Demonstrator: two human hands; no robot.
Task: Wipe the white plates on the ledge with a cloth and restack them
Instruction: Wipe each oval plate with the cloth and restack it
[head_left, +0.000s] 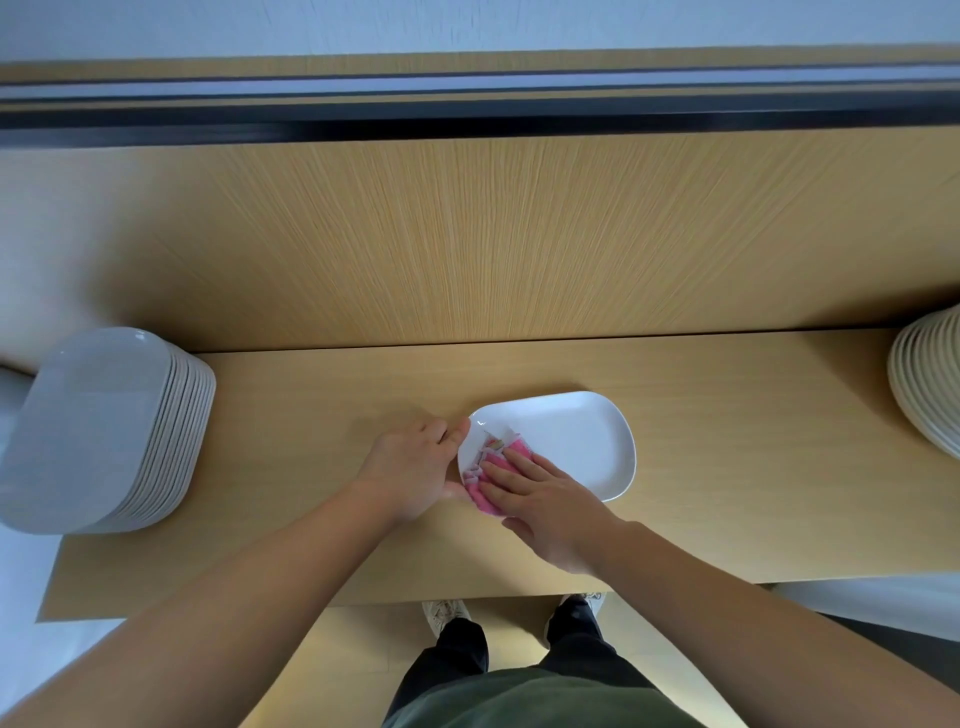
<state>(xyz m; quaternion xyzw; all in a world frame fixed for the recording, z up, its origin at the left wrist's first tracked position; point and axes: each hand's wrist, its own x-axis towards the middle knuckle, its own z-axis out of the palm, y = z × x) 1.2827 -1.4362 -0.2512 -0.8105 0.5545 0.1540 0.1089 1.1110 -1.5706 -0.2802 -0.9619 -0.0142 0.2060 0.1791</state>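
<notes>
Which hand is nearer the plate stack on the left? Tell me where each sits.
Left. The left hand grips the single plate's left rim, right of the stack across bare ledge. The right hand presses the cloth on that plate, farther right.

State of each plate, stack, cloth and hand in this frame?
Plate: lying flat, cloth on its left end.
Cloth: bunched, pressed under right hand.
Right hand: flat, pressing cloth.
Left hand: gripping plate's left end.
Left stack: stacked, untouched.
Right stack: stacked, partly out of frame.

The ledge bears a left stack, one plate, a right stack.
</notes>
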